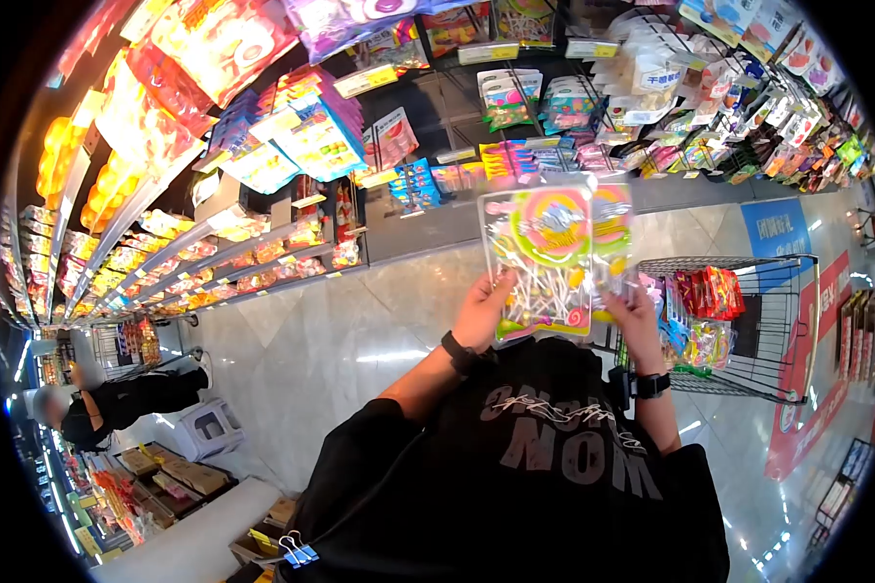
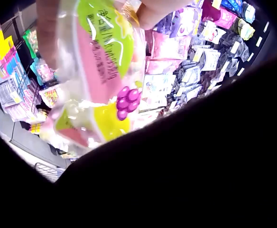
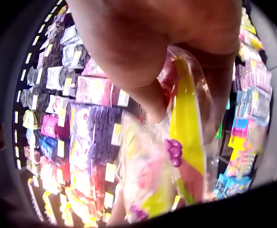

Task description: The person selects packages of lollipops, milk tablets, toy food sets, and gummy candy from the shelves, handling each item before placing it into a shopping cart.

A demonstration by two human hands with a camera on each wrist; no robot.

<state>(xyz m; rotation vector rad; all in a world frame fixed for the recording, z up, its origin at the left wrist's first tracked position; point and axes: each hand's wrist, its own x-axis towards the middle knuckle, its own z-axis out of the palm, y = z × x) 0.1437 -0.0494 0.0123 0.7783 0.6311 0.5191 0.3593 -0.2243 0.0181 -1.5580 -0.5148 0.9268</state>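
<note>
**Paired up, prints showing**

The front lollipop bag (image 1: 540, 262) overlaps the rear lollipop bag (image 1: 614, 228), probably to keep both prints in sight. The left hand (image 1: 483, 311) pinches the front one's left edge, thumb over it; the right hand (image 1: 638, 321) grips the rear one low. Right of the grips: a loaded cart (image 1: 813, 311); beyond them, stocked shelves (image 1: 433, 233).

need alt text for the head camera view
A person's left hand and right hand hold two overlapping clear packs of lollipops in a shop aisle. Stocked candy shelves stand ahead, and a wire cart with red bags inside is at right.
</note>
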